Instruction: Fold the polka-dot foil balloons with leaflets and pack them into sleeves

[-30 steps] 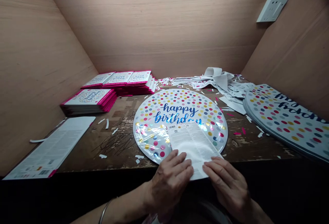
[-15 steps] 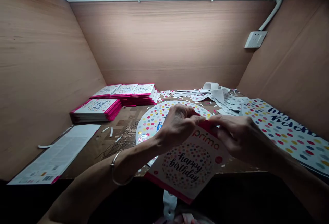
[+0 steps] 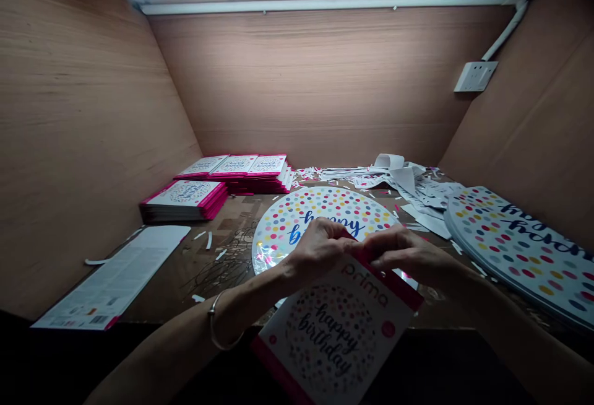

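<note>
A white and pink printed packet (image 3: 331, 337) reading "prima" and "happy birthday" hangs tilted in front of the table edge. My left hand (image 3: 320, 247) is closed on its top pink edge. Close beside it, my right hand (image 3: 403, 250) pinches the same edge with thumb and fingers. Behind both hands lies a round dotted balloon (image 3: 278, 219) with "happy" lettering, shiny at its lower left and partly hidden by my left hand.
Stacks of pink-edged packets (image 3: 185, 193) stand at the left. An unfolded card sleeve (image 3: 118, 275) lies at the front left. Paper offcuts (image 3: 408, 182) cover the back right, beside a pile of round dotted sheets (image 3: 520, 238). Dark thread (image 3: 223, 262) lies left of centre.
The packet hangs lower in view, with more of its top pink edge showing. My right hand has shifted left and down along that edge. The camera view has shifted slightly.
</note>
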A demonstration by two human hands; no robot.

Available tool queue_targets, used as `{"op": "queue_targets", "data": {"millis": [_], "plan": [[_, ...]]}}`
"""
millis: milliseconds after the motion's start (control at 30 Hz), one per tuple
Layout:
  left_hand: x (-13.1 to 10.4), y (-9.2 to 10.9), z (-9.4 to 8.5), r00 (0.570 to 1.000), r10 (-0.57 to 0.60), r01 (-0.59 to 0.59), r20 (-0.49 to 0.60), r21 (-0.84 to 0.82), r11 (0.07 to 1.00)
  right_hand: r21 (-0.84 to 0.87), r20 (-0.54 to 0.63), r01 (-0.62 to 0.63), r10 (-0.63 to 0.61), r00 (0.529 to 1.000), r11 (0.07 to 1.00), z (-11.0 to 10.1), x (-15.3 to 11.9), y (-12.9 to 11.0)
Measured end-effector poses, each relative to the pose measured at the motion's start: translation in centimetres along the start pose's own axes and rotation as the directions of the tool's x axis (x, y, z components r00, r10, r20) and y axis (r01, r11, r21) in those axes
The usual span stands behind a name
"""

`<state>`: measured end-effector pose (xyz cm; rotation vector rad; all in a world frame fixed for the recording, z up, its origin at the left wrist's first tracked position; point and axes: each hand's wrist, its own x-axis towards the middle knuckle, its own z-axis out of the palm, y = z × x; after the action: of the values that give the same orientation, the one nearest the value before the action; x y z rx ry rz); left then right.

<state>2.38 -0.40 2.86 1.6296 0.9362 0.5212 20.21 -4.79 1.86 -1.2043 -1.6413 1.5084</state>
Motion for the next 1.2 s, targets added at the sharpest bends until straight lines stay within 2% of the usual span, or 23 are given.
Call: {"op": "queue_targets", "data": {"millis": [67,167,267,400,700,1033,1100,1200], "plan": [[-0.2,-0.8,-0.3,1.0,-0.027,0.028,0.005,-0.085,0.996,0.212,0.007,-0.078,0.078,0.997,0.974,0.0,0.1,0.7],[-0.4,-1.7,-0.6,0.997,-0.081,0.078,-0.013,-0.173,0.982,0.421,-0.008,-0.121,0.137,0.991,0.899,0.5,0.4,1.9],[-0.7,-2.2,-0.6,0.99,-0.141,0.136,-0.007,-0.213,0.968,0.527,0.013,-0.14,0.157,0.987,0.838,1.2,0.8,3.0],[-0.9,-2.7,-0.5,0.988,-0.156,0.148,-0.021,-0.214,0.966,0.581,0.054,-0.169,0.17,0.984,0.796,1.6,1.3,4.1],[-1.5,-3.4,-0.4,0.984,-0.158,0.155,-0.081,-0.04,0.987,0.449,0.071,-0.151,0.133,0.989,0.881,2.0,1.7,4.3],[-1.4,-3.7,0.1,0.984,-0.175,0.176,-0.045,0.014,0.984,0.45,0.095,-0.152,0.123,0.988,0.88,1.9,1.9,5.0],[-1.3,-3.9,0.2,0.986,-0.161,0.161,-0.033,0.003,0.987,0.376,0.044,-0.114,0.106,0.993,0.919,2.0,2.0,5.3],[-1.3,-4.2,0.1,0.989,-0.144,0.144,-0.032,-0.019,0.989,0.079,-0.121,-0.019,0.028,0.992,0.997,2.2,1.9,6.0]]}}
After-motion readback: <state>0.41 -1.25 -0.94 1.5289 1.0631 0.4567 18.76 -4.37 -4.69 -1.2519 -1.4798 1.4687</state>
